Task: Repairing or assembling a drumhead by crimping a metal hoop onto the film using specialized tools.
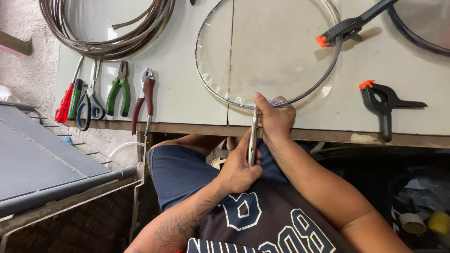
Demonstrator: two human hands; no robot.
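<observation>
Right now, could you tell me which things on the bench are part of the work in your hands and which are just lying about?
In use: left hand gripping pliers; right hand pressing the hoop; clamp on the hoop.

Lying about: spare clamp, screwdrivers, scissors, green pliers, red pliers, coil.

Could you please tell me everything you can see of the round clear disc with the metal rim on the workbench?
The round disc looks like clear plastic ringed by a thin metal band. It lies flat on the pale workbench, its top cut off by the picture's edge. A black spring clamp grips its right rim. At its near edge the right hand presses it, where the left hand holds a slim metal tool.
</observation>
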